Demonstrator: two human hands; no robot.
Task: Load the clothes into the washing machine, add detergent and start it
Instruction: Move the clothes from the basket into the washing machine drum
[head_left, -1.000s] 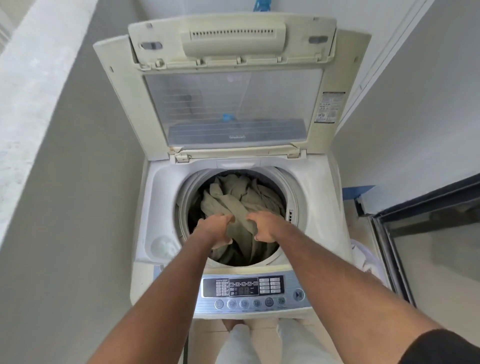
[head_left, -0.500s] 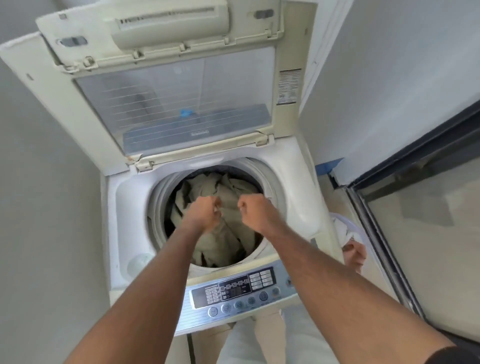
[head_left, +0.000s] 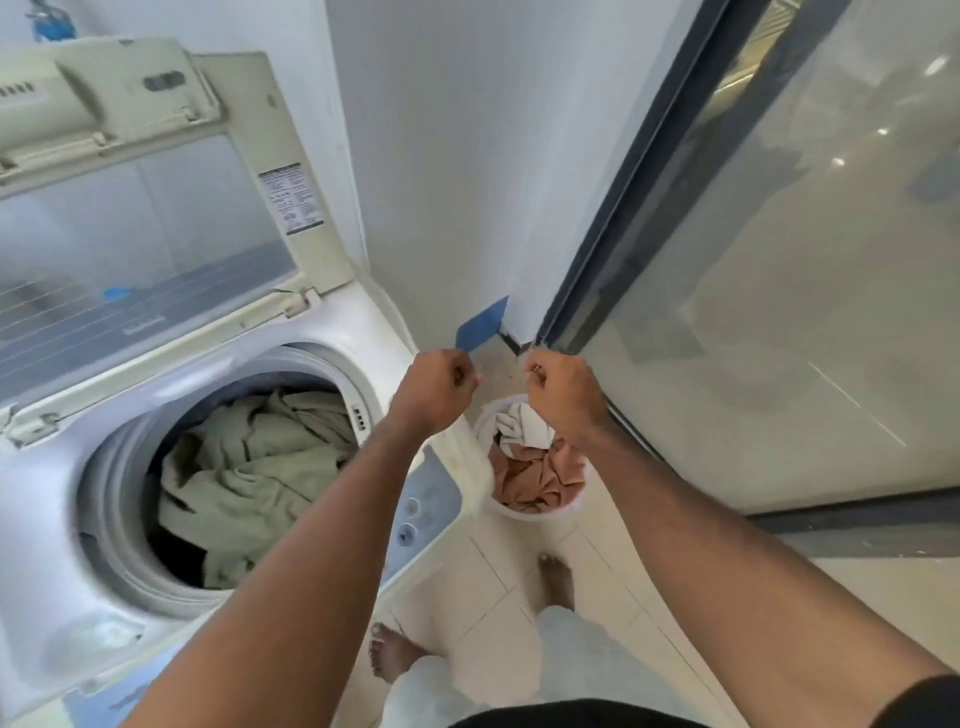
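Both hands hang curled into empty fists above the round white plastic laundry basket (head_left: 537, 506) on the tiled floor — left hand (head_left: 435, 383) over the machine's right edge, right hand (head_left: 563, 392) just beside it. Crumpled pale-green clothes (head_left: 249, 467) fill the drum of the white top-loading washing machine (head_left: 47, 519), lid (head_left: 156, 208) upright; pink and white clothes (head_left: 530, 475) heap in the basket.

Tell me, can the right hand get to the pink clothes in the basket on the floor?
Probably yes. The right hand hangs above the basket, holding nothing, and the pink clothes lie uncovered on top. Only a white cloth sits beside them.
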